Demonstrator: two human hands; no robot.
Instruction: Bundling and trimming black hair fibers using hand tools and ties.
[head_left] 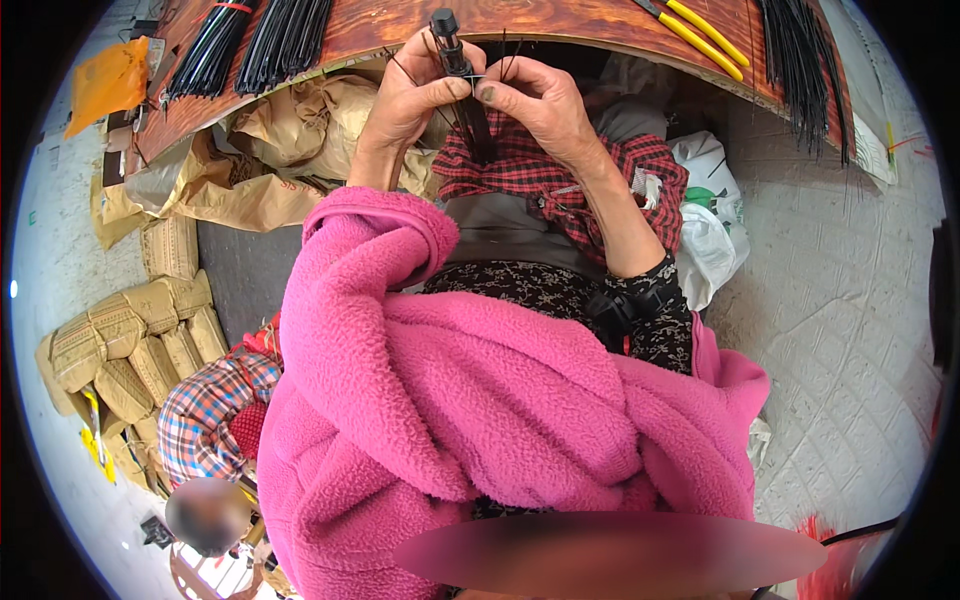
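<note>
At the near edge of the wooden table, my left hand (415, 88) and my right hand (540, 105) meet with thumbs and fingertips pinched close together. Between them stands a black upright post (450, 42) with a round knob on top, right against the fingers of my left hand. Thin black strands (510, 62) stick out from between the fingers of both hands. Where exactly the strands meet the post is too small to make out. Below my hands a red and black checked cloth (510, 165) lies over my lap.
Bundles of black strands (285, 45) lie on the table's left, and another bundle (805, 75) hangs over its right edge. Yellow-handled pliers (705, 38) lie nearby. Brown paper (250, 185) sags under the table edge. At lower left, another person in a checked shirt (205, 425) sits beside wrapped bundles (140, 340).
</note>
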